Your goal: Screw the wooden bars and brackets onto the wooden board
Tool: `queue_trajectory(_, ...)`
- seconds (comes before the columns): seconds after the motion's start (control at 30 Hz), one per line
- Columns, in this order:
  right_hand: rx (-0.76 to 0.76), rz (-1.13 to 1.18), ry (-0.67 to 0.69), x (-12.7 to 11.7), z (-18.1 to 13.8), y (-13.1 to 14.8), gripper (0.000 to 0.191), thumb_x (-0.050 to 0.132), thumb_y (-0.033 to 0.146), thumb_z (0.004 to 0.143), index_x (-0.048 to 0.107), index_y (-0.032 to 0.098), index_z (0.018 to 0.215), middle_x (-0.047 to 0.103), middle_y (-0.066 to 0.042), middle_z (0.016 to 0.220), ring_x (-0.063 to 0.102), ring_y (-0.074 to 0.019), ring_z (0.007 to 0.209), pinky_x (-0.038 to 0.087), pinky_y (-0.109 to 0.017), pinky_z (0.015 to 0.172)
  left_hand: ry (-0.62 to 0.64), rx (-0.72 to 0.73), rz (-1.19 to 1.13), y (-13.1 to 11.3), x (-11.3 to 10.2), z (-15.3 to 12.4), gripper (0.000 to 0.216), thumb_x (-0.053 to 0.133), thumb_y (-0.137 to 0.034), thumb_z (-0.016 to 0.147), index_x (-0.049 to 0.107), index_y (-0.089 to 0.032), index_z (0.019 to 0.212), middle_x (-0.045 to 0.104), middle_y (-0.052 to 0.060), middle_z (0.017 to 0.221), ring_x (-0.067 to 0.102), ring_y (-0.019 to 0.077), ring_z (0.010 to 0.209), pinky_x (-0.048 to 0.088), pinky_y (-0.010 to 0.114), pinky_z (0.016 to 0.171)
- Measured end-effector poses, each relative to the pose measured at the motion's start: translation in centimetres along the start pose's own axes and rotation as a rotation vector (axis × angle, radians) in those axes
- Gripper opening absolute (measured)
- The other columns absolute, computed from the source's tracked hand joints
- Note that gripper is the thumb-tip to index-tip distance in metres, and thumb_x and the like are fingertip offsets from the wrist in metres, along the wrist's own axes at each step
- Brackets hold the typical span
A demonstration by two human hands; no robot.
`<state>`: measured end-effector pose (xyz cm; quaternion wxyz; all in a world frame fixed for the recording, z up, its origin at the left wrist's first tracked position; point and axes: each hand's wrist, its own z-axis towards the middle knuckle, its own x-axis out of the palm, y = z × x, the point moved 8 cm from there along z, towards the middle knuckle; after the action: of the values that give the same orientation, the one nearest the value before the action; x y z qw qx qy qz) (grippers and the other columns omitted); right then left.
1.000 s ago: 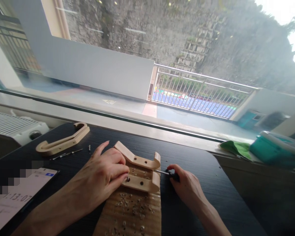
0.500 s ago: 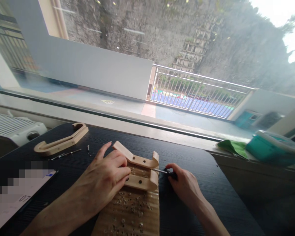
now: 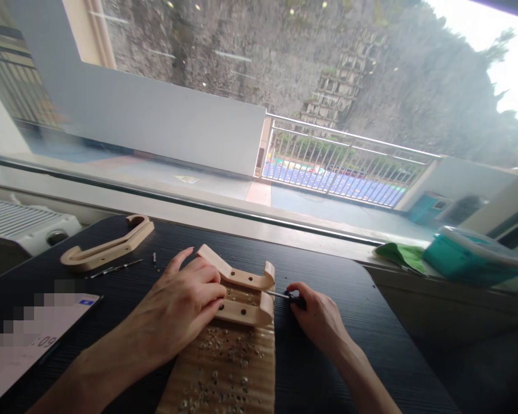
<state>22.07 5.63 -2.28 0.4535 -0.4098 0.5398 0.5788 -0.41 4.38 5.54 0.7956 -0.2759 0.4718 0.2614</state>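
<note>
My left hand lies over the left part of the wooden hook pieces, fingers curled down and pressing on the nearer wooden hook. A second, farther wooden hook runs beside it, its right end curving up. Both have dark holes and rest on a pitted corrugated cardboard piece. In my closed right hand is a screwdriver with a dark handle. Its metal shaft points left and its tip meets the right end of the hooks; the exact contact is too small to make out.
Another wooden hook lies at the table's far left, near thin metal bits and a small screw-like piece. A phone is at the near left. A green cloth and teal box sit right, by the window.
The camera view has shifted slightly, so the scene sits a little farther left. Both hands keep nearly the same hold, and the screwdriver stays at the hooks' right end.
</note>
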Motion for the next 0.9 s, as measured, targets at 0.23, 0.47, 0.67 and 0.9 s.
queue_trajectory(0.23, 0.000, 0.002, -0.002, 0.0, 0.1, -0.1, 0.029, 0.048, 0.021, 0.078, 0.061, 0.027, 0.103, 0.069, 0.000, 0.080, 0.063, -0.0176, 0.076, 0.037, -0.026, 0.065, 0.048, -0.010, 0.020, 0.5, 0.5, -0.1, 0.017, 0.051, -0.022, 0.083, 0.066, -0.027, 0.077, 0.060, -0.003, 0.084, 0.053, 0.0156, 0.092, 0.013, 0.048, 0.107)
queue_trajectory(0.47, 0.012, 0.015, 0.009, 0.1, 0.1, 0.2, 0.030, 0.048, 0.022, 0.078, 0.061, 0.027, 0.104, 0.069, -0.001, 0.082, 0.063, -0.0188, 0.077, 0.037, -0.027, 0.067, 0.043, -0.065, 0.001, 0.5, 0.6, 0.0, 0.016, 0.053, -0.021, 0.081, 0.065, -0.027, 0.073, 0.060, -0.004, 0.082, 0.053, 0.0167, 0.094, 0.013, 0.049, 0.107)
queue_trajectory(0.67, 0.037, 0.210, 0.077, -0.8, 0.0, -1.2, 0.027, 0.051, 0.032, 0.080, 0.063, 0.024, 0.102, 0.065, -0.003, 0.085, 0.060, -0.0187, 0.080, 0.042, -0.029, 0.072, 0.073, -0.080, -0.013, 0.5, 0.6, 0.0, 0.016, 0.053, -0.022, 0.081, 0.066, -0.027, 0.075, 0.061, -0.004, 0.083, 0.054, 0.0164, 0.094, 0.012, 0.049, 0.107)
queue_trajectory(0.9, -0.095, 0.389, 0.218, -7.9, -3.1, 3.4, 0.034, 0.037, 0.048, 0.090, 0.056, 0.025, 0.107, 0.062, 0.000, 0.085, 0.054, -0.0133, 0.074, 0.041, -0.023, 0.065, 0.093, -0.082, -0.038, 0.5, 0.5, -0.2, 0.017, 0.052, -0.022, 0.082, 0.067, -0.026, 0.074, 0.062, -0.003, 0.087, 0.053, 0.0166, 0.098, 0.011, 0.048, 0.107)
